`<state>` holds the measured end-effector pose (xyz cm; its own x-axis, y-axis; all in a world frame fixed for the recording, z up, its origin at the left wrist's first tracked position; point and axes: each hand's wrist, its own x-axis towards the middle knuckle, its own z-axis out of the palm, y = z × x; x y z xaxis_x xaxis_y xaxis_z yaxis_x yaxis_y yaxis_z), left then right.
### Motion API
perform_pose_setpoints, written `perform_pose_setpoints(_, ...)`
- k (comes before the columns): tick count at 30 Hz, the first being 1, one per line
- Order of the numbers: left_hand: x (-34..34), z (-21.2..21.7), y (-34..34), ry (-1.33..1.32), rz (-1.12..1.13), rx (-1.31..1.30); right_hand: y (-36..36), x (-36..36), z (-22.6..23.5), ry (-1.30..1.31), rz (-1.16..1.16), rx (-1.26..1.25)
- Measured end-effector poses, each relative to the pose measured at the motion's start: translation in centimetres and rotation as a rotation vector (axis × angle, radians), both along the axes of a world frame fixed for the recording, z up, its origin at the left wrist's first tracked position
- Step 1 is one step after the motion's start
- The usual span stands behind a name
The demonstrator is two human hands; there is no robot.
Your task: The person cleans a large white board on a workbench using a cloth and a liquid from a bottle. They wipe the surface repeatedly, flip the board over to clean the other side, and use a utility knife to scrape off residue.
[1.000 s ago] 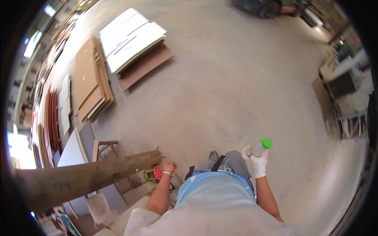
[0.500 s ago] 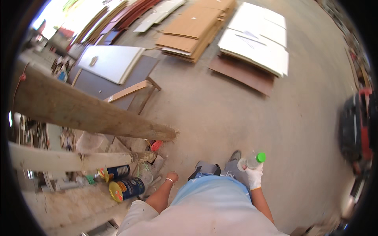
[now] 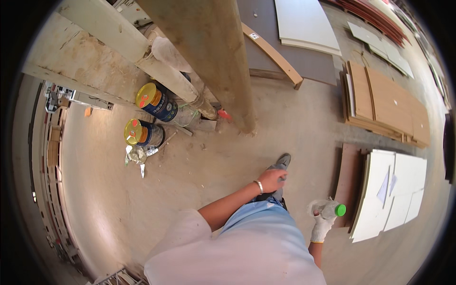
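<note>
In a white knitted glove, my right hand is closed round a clear plastic bottle with a bright green cap, out to the right of my body. The bottle lies tilted, its cap pointing right. My left hand is bare, with a pale bracelet at the wrist, and hangs in front of my waist above my leg. Its fingers are curled in. Whether anything is inside them is hidden. A grey shoe shows just beyond it.
Two dark blue drums with gold lids stand at left beside a thick wooden post and a pale pipe. White boards and brown boards are stacked at right. A low table stands ahead.
My view has turned left, so the post and drums now stand ahead-left and the board stacks have swung right. My left hand has swung forward across my waist. The bottle stays in my right hand.
</note>
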<state>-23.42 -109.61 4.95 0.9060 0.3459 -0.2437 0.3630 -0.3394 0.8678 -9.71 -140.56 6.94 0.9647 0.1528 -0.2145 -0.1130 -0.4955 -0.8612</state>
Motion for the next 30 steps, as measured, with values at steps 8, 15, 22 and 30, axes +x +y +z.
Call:
perform_pose_setpoints(8, 23.0, 10.0, -0.3, -0.302, -0.381, -0.214, 10.9, 15.1, 3.6, 0.073, 0.275, 0.075)
perform_pose_setpoints(15, 32.0, 8.9, 3.0, -0.281, -0.144, -0.214, 17.9, 26.4, 5.7, 0.056, 0.482, -0.058)
perform_pose_setpoints(22, 44.1, 6.1, 5.0, -0.298, 0.174, -0.201, 23.4, 43.0, 9.2, 0.140, 0.863, -0.099)
perform_pose_setpoints(30, 56.8, 5.6, 10.0, -0.316, 0.629, 0.024, 25.3, 65.0, 10.4, -0.362, 1.021, -0.298)
